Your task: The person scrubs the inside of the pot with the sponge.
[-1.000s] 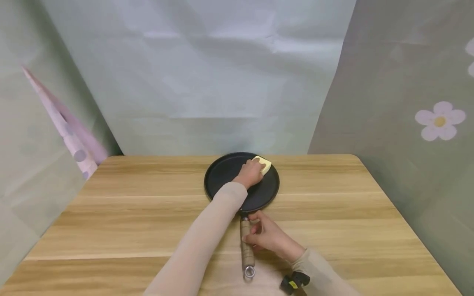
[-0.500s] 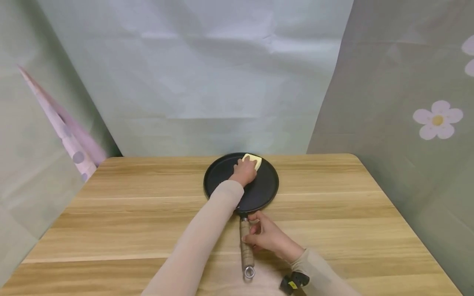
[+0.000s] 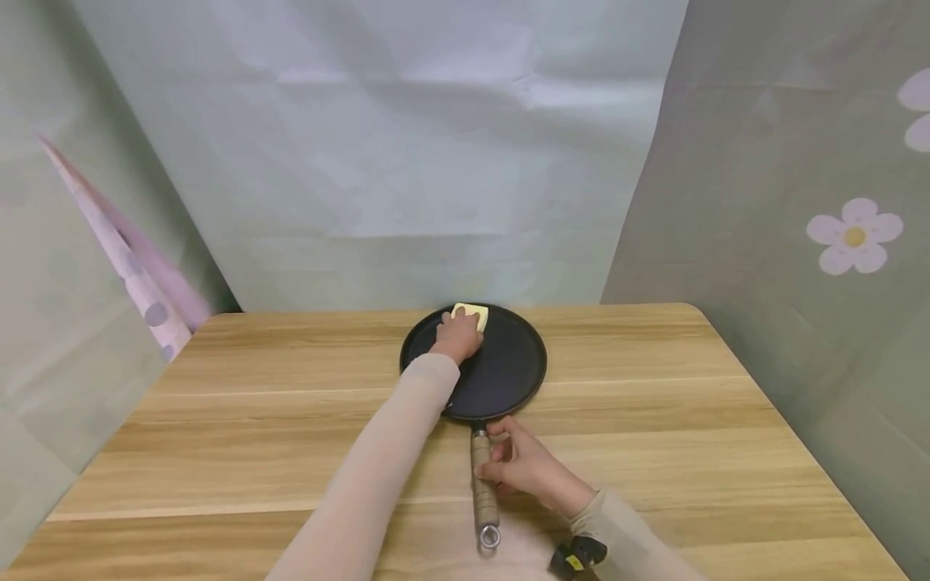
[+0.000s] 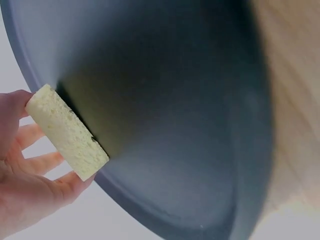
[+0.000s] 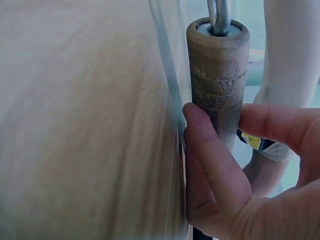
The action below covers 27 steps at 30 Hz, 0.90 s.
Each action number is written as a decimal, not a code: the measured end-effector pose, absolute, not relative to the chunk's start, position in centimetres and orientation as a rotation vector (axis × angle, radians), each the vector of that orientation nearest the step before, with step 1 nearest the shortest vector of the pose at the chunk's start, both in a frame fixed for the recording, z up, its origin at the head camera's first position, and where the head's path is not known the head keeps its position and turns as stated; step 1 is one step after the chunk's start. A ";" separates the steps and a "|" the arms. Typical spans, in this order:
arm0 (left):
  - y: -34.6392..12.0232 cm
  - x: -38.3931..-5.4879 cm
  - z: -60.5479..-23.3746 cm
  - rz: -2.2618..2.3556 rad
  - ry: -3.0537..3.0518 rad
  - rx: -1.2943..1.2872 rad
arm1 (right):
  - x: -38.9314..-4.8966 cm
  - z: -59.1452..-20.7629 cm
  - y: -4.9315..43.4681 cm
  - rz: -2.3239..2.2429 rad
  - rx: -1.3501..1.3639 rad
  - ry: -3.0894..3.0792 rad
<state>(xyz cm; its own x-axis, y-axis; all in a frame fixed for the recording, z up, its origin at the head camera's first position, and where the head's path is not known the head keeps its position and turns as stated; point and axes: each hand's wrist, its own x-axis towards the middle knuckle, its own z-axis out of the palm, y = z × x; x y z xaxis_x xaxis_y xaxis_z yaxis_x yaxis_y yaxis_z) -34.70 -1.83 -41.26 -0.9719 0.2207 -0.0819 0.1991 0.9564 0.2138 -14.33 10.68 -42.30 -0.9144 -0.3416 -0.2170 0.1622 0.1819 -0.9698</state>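
A round black flat pan (image 3: 508,363) lies on the wooden table, its wooden handle (image 3: 486,500) pointing toward me. My left hand (image 3: 459,335) holds a pale yellow sponge (image 3: 472,310) on the far left part of the pan's surface. In the left wrist view, thumb and fingers grip the block-shaped sponge (image 4: 67,132) at its two ends, its long edge against the black pan (image 4: 175,125). My right hand (image 3: 534,468) pinches the handle near the pan. The right wrist view has the thumb on one side of the handle (image 5: 218,70) and fingers on the other.
The wooden table (image 3: 654,420) extends on both sides of the pan. Pale cloth (image 3: 436,161) hangs behind it, with a flower-printed cloth (image 3: 763,202) at the right. A black strapped device (image 3: 577,555) sits at my right wrist.
My left hand has slid the sponge leftward across the far part of the pan, from its right side to its left. My right hand has stayed on the handle.
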 end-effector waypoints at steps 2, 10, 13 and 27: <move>-2.1 -34.8 -41.3 0.302 3.012 0.323 | -14.3 -42.3 10.7 -1.784 -0.166 2.077; -2.7 -34.3 -41.0 0.285 3.021 0.295 | -14.3 -42.5 10.7 -1.801 -0.181 2.059; -3.0 -34.1 -40.7 0.301 3.009 0.300 | -14.3 -42.4 10.7 -1.796 -0.177 2.063; -4.6 -33.5 -40.8 0.293 3.019 0.316 | -14.3 -42.5 10.7 -1.794 -0.167 2.059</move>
<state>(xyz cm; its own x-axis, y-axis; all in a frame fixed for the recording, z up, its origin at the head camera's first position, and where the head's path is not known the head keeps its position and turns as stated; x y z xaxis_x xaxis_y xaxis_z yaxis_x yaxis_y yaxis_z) -33.54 -4.61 -40.84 -0.9744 0.2133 -0.0714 0.1956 0.9602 0.1994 -14.29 10.71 -42.46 -0.9117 -0.3470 -0.2200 0.1705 0.1676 -0.9710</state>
